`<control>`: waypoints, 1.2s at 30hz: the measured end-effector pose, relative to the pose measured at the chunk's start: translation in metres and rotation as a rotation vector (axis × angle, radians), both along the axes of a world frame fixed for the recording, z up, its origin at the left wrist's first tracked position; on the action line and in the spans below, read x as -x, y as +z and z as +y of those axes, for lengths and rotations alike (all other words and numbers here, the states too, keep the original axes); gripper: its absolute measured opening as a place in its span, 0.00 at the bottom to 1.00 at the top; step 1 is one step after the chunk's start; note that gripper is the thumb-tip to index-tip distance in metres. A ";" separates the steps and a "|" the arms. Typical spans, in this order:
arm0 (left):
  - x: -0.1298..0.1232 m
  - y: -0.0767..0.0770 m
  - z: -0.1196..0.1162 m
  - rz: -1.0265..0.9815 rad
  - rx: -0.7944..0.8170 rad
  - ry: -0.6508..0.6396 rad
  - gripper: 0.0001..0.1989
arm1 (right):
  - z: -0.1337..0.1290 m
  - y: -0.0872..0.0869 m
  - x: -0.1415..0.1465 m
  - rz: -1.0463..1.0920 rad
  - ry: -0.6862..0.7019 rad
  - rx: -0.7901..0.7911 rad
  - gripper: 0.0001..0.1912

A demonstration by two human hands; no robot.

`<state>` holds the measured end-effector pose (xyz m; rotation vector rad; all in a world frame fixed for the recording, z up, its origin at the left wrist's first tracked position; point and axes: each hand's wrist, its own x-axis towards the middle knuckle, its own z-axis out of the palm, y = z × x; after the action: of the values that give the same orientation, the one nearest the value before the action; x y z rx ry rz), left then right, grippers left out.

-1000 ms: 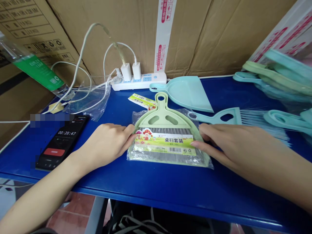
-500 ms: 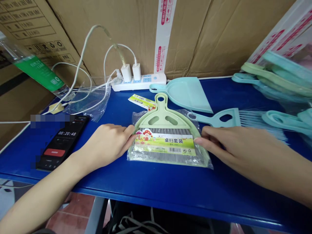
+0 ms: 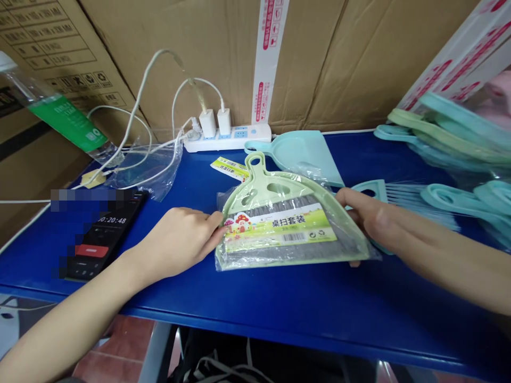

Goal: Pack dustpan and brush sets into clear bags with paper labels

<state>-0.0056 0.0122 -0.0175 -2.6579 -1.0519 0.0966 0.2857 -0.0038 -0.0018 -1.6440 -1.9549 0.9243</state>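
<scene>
A light green dustpan and brush set (image 3: 275, 194) in a clear plastic bag lies before me, its right side tipped up. Printed with mushroom houses, a label card (image 3: 287, 226) shows through the film over grey bristles. My left hand (image 3: 186, 234) pinches the bag and pan rim at the left edge. At the right edge my right hand (image 3: 379, 221) grips the set, with some fingers hidden beneath it and one fingertip showing below the rim. Behind the set are a loose light blue dustpan (image 3: 307, 151) and another label card (image 3: 227, 167). A light blue brush (image 3: 415, 199) lies partly behind my right hand.
Bagged blue and green dustpans (image 3: 459, 133) are piled at the right. A white power strip (image 3: 247, 135) with chargers and cables stands against the cardboard boxes (image 3: 339, 64). On the left are a phone (image 3: 106, 234), a tilted bottle (image 3: 67, 119) and crumpled film (image 3: 163, 165).
The right side of the bagged set has been raised and the set shifted slightly right. My right hand has moved from its edge to partly beneath it. My left hand keeps its hold.
</scene>
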 end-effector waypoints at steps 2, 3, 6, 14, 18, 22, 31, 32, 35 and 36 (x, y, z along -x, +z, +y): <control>0.000 0.000 -0.001 -0.005 0.003 -0.003 0.19 | 0.001 -0.003 -0.001 0.099 0.094 0.138 0.30; 0.000 0.000 -0.001 -0.011 0.001 -0.007 0.19 | 0.003 -0.005 -0.002 0.135 0.132 0.201 0.27; 0.000 0.001 -0.003 -0.019 0.009 -0.014 0.19 | 0.007 -0.008 -0.002 0.232 0.161 0.322 0.25; -0.004 0.000 -0.006 -0.011 0.121 0.008 0.16 | 0.014 -0.015 0.012 0.553 0.041 0.244 0.26; -0.006 -0.001 -0.008 -0.012 0.148 0.021 0.16 | 0.015 -0.022 0.020 0.665 -0.071 0.174 0.29; -0.007 -0.001 -0.008 -0.059 0.158 -0.031 0.14 | 0.016 -0.033 0.026 0.717 -0.067 0.215 0.35; -0.008 0.003 -0.011 -0.041 0.137 -0.086 0.14 | 0.018 -0.032 0.023 0.765 -0.173 0.155 0.26; -0.007 0.003 -0.011 -0.035 0.118 -0.083 0.14 | 0.019 -0.030 0.021 0.758 -0.192 0.142 0.24; -0.005 0.004 -0.010 -0.024 0.078 -0.079 0.14 | 0.020 -0.022 0.017 0.723 -0.222 0.116 0.25; -0.005 0.005 -0.010 -0.024 0.074 -0.084 0.14 | 0.020 -0.019 0.015 0.710 -0.229 0.101 0.27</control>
<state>-0.0004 0.0026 -0.0129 -2.7723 -0.9607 0.0884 0.2709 0.0162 -0.0203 -1.2962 -1.2342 1.3001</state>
